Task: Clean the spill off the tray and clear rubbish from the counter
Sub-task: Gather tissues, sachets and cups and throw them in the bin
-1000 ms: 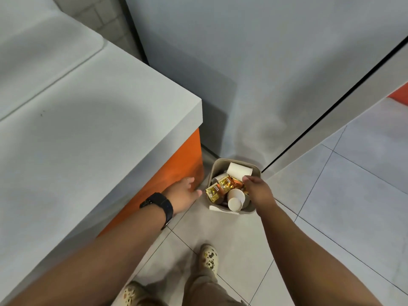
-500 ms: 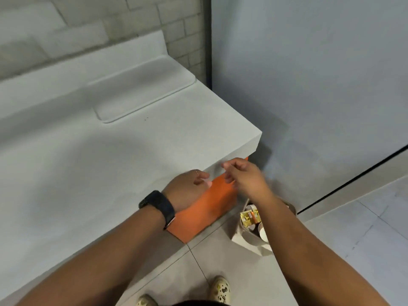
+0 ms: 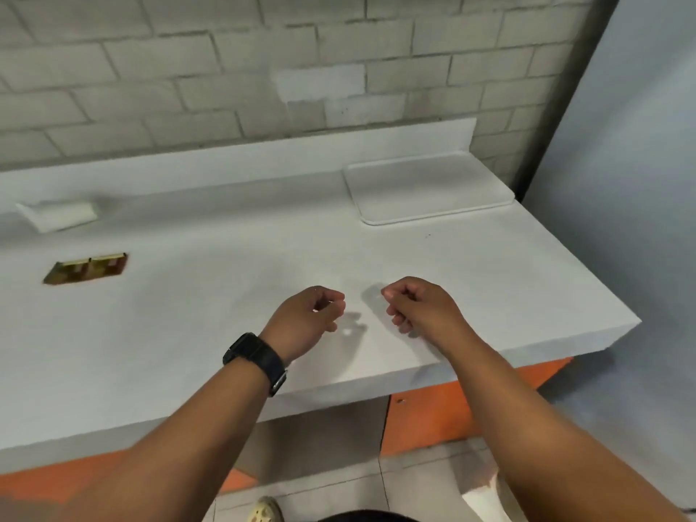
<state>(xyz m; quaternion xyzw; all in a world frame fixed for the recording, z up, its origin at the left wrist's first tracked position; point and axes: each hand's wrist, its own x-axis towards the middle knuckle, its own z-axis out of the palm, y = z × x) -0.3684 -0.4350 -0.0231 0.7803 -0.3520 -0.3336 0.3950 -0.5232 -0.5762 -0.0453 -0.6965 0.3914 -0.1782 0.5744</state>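
Nearest the camera, two bare forearms reached forward over the front edge of a pale grey counter (image 3: pixel 188 333). The left wrist wore a black watch (image 3: pixel 256 357). The left hand (image 3: pixel 307 318) and right hand (image 3: pixel 418 308) hovered close together above the counter, fingers loosely curled inward; neither plainly gripped anything, though whether something tiny sat between the left fingertips could not be told. Held this way, they seemed idle between jobs, ready for whatever rubbish remained.

Below the counter edge, orange cabinet fronts (image 3: pixel 444 416) and a tiled floor showed, with the toe of one shoe (image 3: pixel 265 512).

Farther off to the left, well apart from the left hand, a flat gold-and-brown wrapper (image 3: pixel 84 268) lay on the counter, probably rubbish to clear. Beyond it, against the low back ledge, lay a folded white cloth or paper towel (image 3: pixel 60 216).

At the far right corner, well beyond the right hand, sat the white tray (image 3: pixel 429 190); no spill showed on it. A grey brick wall (image 3: pixel 226 69) rose behind.
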